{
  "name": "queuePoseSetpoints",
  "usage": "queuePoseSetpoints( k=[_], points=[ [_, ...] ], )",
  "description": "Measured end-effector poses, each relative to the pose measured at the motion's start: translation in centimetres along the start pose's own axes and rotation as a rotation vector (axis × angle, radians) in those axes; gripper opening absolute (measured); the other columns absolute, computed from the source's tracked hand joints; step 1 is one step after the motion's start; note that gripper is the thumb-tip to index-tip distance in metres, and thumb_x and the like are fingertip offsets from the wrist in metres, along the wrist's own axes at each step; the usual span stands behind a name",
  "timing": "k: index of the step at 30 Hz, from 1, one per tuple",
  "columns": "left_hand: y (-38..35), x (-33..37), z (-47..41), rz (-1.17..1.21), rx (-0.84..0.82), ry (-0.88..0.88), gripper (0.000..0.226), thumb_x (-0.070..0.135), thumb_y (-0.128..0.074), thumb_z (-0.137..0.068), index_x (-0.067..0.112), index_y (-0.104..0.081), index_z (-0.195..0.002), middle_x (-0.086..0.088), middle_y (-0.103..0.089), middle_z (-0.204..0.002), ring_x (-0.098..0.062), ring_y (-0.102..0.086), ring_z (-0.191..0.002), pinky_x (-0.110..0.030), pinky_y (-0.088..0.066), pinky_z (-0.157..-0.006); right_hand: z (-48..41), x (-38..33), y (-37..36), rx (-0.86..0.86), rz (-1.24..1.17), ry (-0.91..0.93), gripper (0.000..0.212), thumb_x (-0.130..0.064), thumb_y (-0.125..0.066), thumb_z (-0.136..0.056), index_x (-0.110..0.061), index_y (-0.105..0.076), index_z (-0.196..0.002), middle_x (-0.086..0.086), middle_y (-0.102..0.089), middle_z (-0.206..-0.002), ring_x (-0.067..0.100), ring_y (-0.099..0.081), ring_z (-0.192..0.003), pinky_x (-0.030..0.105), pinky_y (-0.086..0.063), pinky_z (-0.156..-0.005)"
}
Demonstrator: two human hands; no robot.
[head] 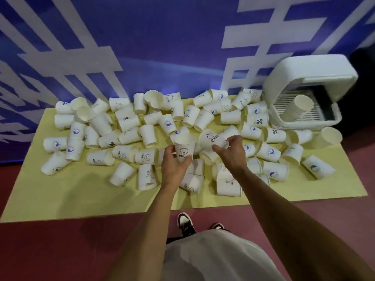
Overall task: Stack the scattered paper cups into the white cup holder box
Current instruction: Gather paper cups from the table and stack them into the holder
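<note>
Mat (pixel 60 195) — flat, pale yellow — carries scattered tapered paper cups (pixel 148 135); the rounded white box (pixel 310 67) at its far-right corner holds a nested stack (pixel 298 109). I see the left hand (pixel 174 167) gripping an upright smiley cup (pixel 183 151), the right hand (pixel 233 157) pinching a tilted "Bear" cup (pixel 211 138).

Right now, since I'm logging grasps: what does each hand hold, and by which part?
Left hand holds the HELLO cup by its lower wall; right hand pinches the Bear cup at its base.
</note>
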State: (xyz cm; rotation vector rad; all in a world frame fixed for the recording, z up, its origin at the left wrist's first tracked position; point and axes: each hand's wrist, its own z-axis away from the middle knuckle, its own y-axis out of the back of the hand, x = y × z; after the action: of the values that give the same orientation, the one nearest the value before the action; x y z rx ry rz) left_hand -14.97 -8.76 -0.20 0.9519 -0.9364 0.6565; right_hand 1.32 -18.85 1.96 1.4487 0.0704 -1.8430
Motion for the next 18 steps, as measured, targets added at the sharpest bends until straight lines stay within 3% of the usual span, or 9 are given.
queuePoseSetpoints(
  k=[9,13,18],
  points=[
    [-7.5,3.6,-2.6,0.01,-0.199,-0.041,0.058,0.035,-0.078,-0.08,0.02,-0.051,-0.13,0.007,-0.062,-0.12,-0.01,-0.061,-0.108,-0.025,-0.049,-0.083,-3.5,1.0,6.5,0.202,-0.004,-0.069,0.059,-0.043,-0.084,-0.073,-0.013,-0.046,-0.107,0.003,-0.064,-0.096,0.019,-0.063,-0.086,0.031,-0.046,-0.067],
    [-10.9,5.8,-2.7,-0.023,-0.21,-0.028,0.057,0.035,-0.077,-0.082,0.02,-0.051,-0.129,0.01,-0.061,-0.117,-0.007,-0.059,-0.101,-0.014,-0.042,-0.07,-5.9,1.4,9.6,0.201,-0.031,-0.066,0.057,-0.043,-0.082,-0.075,-0.009,-0.05,-0.106,0.002,-0.061,-0.088,0.015,-0.057,-0.075,0.029,-0.04,-0.061],
    [-15.7,8.4,-1.9,-0.052,-0.145,-0.026,0.056,0.029,-0.078,-0.083,0.017,-0.05,-0.129,0.011,-0.056,-0.115,-0.009,-0.056,-0.101,-0.023,-0.044,-0.08,-10.1,2.5,14.1,0.11,-0.069,-0.033,0.05,-0.04,-0.084,-0.073,-0.009,-0.054,-0.099,-0.003,-0.057,-0.081,0.015,-0.054,-0.071,0.029,-0.044,-0.062]
  ],
)
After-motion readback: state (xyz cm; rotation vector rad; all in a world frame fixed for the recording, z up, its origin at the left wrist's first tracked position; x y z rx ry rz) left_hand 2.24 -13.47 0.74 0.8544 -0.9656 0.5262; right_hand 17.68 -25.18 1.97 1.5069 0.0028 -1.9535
